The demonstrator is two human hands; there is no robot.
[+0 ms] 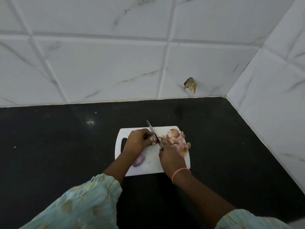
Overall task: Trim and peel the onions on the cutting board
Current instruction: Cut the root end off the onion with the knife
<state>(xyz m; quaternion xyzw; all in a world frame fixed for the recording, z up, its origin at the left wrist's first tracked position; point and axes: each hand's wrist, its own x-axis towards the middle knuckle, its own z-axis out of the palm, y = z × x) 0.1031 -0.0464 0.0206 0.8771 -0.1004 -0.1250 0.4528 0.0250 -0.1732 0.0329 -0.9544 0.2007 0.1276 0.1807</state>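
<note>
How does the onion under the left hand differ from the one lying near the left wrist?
The onion in the left hand still shows brownish skin, gripped by the left hand with the knife across its end; the onion near the wrist looks peeled, smooth and purple. The first sits mid-board, the second toward the near edge, untouched. Both rest on the white cutting board.

An unpeeled onion (152, 138) lay at the middle of the white cutting board (152, 164), its skin papery and pinkish. A peeled purple onion (138, 161) rested near the board's near left edge. Loose pink skins (179, 142) were heaped on the far right corner.
</note>
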